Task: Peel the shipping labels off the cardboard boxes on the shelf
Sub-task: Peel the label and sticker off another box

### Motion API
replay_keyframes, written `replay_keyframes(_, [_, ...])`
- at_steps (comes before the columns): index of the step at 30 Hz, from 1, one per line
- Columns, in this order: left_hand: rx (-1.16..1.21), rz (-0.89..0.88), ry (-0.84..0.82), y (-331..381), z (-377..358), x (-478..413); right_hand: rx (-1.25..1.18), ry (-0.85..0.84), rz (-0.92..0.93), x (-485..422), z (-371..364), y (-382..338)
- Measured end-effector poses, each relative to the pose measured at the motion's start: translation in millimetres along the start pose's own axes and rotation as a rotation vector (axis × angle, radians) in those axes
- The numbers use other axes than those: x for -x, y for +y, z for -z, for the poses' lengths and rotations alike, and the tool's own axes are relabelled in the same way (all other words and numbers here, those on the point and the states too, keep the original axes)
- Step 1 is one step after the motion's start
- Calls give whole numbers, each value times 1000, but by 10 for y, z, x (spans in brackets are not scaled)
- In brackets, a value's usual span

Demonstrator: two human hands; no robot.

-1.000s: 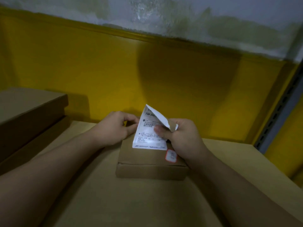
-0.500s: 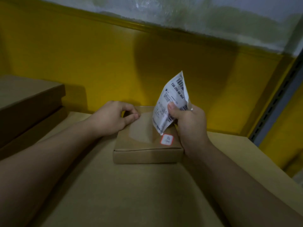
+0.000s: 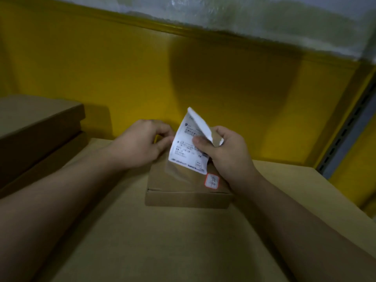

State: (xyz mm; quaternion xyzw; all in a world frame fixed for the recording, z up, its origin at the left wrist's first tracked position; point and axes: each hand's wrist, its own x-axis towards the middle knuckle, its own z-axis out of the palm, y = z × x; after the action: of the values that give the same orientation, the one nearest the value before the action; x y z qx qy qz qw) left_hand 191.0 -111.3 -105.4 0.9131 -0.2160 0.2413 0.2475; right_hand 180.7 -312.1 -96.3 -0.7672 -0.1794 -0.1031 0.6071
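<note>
A small flat cardboard box [image 3: 187, 198] lies on a larger cardboard surface [image 3: 162, 241]. My right hand [image 3: 225, 153] pinches the white shipping label [image 3: 185, 151] between thumb and fingers and holds it just above the box's top. The label's upper part is folded over and its lower edge hangs near the lid. My left hand [image 3: 140, 145] grips the box's far left corner with curled fingers, and its fingertips meet the label's left edge. A glossy bare patch shows on the lid. A small red-bordered sticker [image 3: 212, 181] sits on the lid's right side.
Two stacked cardboard boxes [image 3: 36, 127] stand at the left. A yellow back panel [image 3: 122, 78] closes off the shelf behind the box. A slotted grey shelf upright [image 3: 345, 135] runs along the right.
My right hand held the label up and clear of the box half a second ago. It has come back down over the lid, towards my left hand. The left hand stays at the box's corner.
</note>
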Motion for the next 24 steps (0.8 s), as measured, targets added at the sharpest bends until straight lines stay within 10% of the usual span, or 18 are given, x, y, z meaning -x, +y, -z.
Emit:
replay_keyframes(10, [461, 222, 190, 226, -5, 18, 100, -3, -68, -64, 25, 65])
replay_keyframes(17, [65, -211, 320, 467, 113, 97, 388, 190, -23, -86, 84, 71])
replay_keyframes(24, [-62, -91, 126, 391, -2, 89, 285, 56, 7, -66, 33, 89])
